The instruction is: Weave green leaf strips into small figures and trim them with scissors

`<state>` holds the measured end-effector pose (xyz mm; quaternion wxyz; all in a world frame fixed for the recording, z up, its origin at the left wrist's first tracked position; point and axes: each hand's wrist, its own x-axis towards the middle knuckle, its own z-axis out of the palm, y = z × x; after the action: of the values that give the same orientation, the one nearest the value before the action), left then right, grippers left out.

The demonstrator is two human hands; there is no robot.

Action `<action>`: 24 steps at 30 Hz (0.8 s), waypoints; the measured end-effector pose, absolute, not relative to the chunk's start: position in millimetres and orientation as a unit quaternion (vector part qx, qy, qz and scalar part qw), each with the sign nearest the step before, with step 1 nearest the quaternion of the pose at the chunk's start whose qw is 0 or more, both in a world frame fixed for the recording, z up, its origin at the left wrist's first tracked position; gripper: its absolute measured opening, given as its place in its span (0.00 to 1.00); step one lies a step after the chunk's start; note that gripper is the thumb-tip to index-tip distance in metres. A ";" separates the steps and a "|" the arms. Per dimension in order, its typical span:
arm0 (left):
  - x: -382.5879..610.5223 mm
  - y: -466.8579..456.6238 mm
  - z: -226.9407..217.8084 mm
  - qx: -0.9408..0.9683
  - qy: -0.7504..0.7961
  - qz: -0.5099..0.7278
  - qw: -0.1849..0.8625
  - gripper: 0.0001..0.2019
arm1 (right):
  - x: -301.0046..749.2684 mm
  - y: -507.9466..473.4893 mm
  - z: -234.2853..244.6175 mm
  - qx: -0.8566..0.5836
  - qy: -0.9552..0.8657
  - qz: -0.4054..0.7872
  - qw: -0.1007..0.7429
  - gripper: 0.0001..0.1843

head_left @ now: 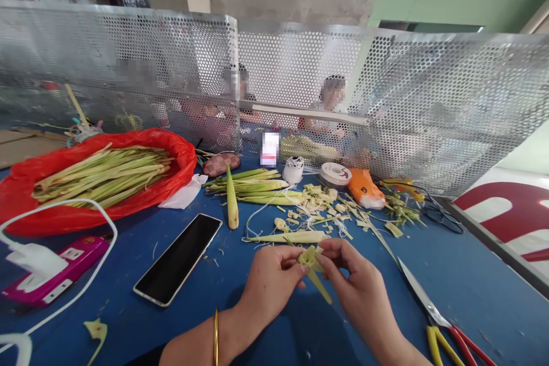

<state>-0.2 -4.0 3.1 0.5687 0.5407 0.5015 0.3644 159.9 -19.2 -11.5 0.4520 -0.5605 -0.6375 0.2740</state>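
My left hand [270,283] and my right hand [358,283] meet low in the middle of the head view, over a blue table [240,320]. Both pinch a small folded piece of pale green leaf strip [312,260], its loose end hanging down between the hands. The fingers of each hand are closed on it. A gold bangle [215,334] sits on my left wrist. More cut leaf strips [253,186] and several scraps [319,200] lie just beyond my hands.
A red bag [26,214] holding long leaves sits at left. A black phone [178,257], a pink power bank [51,269] with white cable, scissors [433,309], thread spool [293,170], tape roll [335,174] and orange tool [364,187] lie around. People sit behind a perforated metal screen [429,97].
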 end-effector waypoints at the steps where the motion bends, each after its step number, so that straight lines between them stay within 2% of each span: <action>1: 0.1 -4.8 3.4 0.550 0.508 0.359 0.558 0.16 | 160.0 -19.3 -11.6 -0.559 -0.644 0.266 0.450 0.10; 4: -0.3 -7.8 2.7 0.594 0.510 0.353 0.512 0.16 | 160.4 -20.0 -10.8 -0.558 -0.655 0.242 0.448 0.09; 8: -2.7 -13.7 -0.9 0.705 0.483 0.351 0.382 0.14 | 159.7 -20.5 -6.6 -0.539 -0.676 0.234 0.445 0.10; 10: -3.6 -16.4 -1.7 0.749 0.471 0.340 0.318 0.15 | 159.3 -19.2 -4.5 -0.532 -0.675 0.266 0.436 0.11; 13: -4.2 -18.3 -0.4 0.791 0.449 0.313 0.272 0.15 | 160.7 -15.3 -2.9 -0.535 -0.629 0.377 0.419 0.13; 16: -4.1 -17.5 2.1 0.808 0.443 0.273 0.277 0.12 | 165.6 -12.0 -0.6 -0.545 -0.603 0.431 0.393 0.13; 20: -4.1 -14.4 6.0 0.812 0.429 0.240 0.314 0.09 | 170.6 -11.5 4.3 -0.551 -0.664 0.311 0.398 0.11; 24: -5.5 -11.1 13.7 0.783 0.393 0.215 0.431 0.11 | 166.9 -12.2 1.6 -0.551 -0.666 0.258 0.431 0.11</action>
<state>-5.5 -11.1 13.7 0.4308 0.7834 0.3930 0.2152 166.9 -12.2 1.6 0.4313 -0.5511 -0.6660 0.2583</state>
